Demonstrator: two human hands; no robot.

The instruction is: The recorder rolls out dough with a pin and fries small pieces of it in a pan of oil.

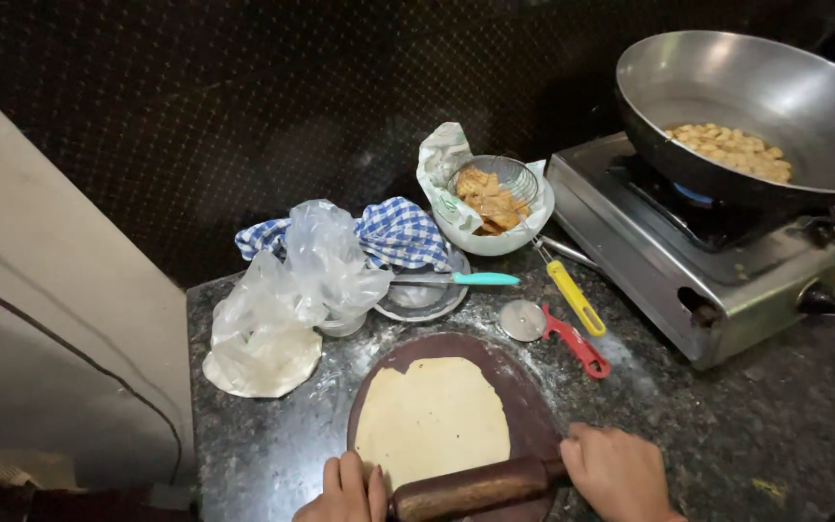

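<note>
Here your left hand [345, 493] and your right hand [619, 474] each close over one end of a dark wooden rolling pin [475, 488], which lies across the near edge of a flat round of pale dough [432, 418]. The left hand wraps its end with the fingers curled over the top; the right hand clenches the other handle. The dough sits on a round dark rolling board [524, 387], just ahead of both hands, on the speckled dark surface [746, 435].

Beyond your right hand, close to the board's far rim, a pastry wheel with a red handle [577, 345] lies flat, and a yellow-handled tool [575, 297] rests just past it. Farther out on that side a steel gas stove [649, 242] carries a wide metal wok [756, 106] holding small pale fried pieces [732, 148].

Straight ahead of the hands, past the board, a teal-handled utensil [475, 279] rests across a small glass dish [422, 295]. Behind it a white bowl [495, 232] holds a wire strainer with browned pieces [490, 198]. Ahead of your left hand, crumpled clear plastic bags [287, 300] lie beside a blue checked cloth [398, 232].
</note>
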